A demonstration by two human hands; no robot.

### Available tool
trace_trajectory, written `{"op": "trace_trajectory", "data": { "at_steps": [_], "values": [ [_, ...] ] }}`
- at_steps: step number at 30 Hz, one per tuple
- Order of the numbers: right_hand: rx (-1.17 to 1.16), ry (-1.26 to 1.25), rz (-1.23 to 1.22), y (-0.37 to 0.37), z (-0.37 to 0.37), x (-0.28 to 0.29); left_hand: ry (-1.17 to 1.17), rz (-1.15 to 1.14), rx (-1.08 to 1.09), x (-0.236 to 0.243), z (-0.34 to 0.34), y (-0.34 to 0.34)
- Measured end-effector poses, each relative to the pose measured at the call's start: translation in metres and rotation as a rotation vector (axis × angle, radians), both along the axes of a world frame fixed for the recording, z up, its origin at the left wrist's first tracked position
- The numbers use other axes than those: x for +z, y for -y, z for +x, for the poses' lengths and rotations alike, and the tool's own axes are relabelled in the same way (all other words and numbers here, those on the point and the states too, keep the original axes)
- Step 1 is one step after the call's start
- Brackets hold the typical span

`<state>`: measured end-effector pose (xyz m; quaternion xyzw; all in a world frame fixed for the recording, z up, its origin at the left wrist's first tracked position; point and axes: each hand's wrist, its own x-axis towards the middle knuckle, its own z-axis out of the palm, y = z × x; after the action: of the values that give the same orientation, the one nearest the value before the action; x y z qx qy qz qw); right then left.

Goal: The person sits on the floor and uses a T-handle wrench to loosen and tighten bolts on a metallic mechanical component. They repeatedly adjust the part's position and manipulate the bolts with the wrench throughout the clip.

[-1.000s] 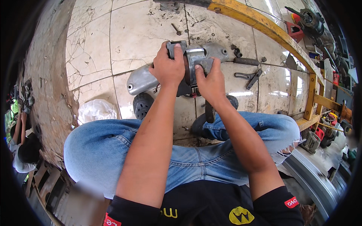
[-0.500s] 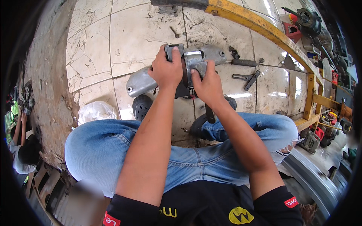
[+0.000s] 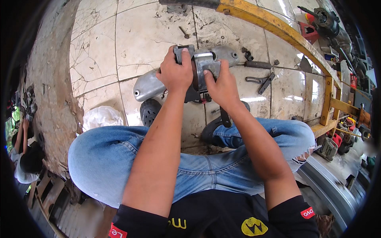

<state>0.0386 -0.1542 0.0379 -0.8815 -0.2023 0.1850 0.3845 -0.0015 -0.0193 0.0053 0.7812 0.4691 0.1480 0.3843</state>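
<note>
My left hand [image 3: 177,73] is closed on a dark grey metal bracket [image 3: 189,50] at the upper middle of the view. My right hand [image 3: 222,89] grips a silver metal housing [image 3: 205,60] just right of it, thumb pressed on its face. Both sit across the middle of a long cast-metal part [image 3: 145,87] with a holed, rounded tip at each end. Some of its middle is hidden by my hands. A dark flat bar [image 3: 225,118] hangs below my right hand, partly behind my wrist.
A bolt [image 3: 184,32], a rod with a dark handle [image 3: 258,64] and black plates [image 3: 266,83] lie on the tiles. A yellow frame [image 3: 274,27] borders the right, with machine parts [image 3: 329,23] beyond. A white bag [image 3: 102,117] lies left. Another person [image 3: 27,158] is at the far left.
Both hands and the metal parts in them have shifted only slightly, first a little toward me, then slightly back up. The dark bar has swung a little to the right.
</note>
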Motion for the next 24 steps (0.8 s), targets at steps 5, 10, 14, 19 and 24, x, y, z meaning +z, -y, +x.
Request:
{"op": "trace_trajectory", "data": {
  "at_steps": [5, 10, 14, 19, 24],
  "values": [
    [0.028, -0.049, -0.029, -0.002, 0.000, 0.006, -0.015, 0.007, 0.002, 0.001, 0.000, -0.002],
    [-0.049, 0.013, 0.073, 0.001, 0.001, -0.010, -0.001, 0.014, -0.004, -0.001, 0.005, 0.000],
    [-0.048, -0.016, 0.018, -0.002, 0.001, 0.000, 0.015, -0.001, 0.009, 0.005, 0.003, -0.002],
    [-0.017, -0.016, -0.025, -0.005, -0.002, 0.002, 0.004, 0.017, 0.005, -0.001, 0.005, -0.003],
    [-0.051, -0.028, -0.008, -0.003, 0.000, 0.002, -0.023, -0.020, -0.006, 0.007, 0.003, 0.000]
  ]
}}
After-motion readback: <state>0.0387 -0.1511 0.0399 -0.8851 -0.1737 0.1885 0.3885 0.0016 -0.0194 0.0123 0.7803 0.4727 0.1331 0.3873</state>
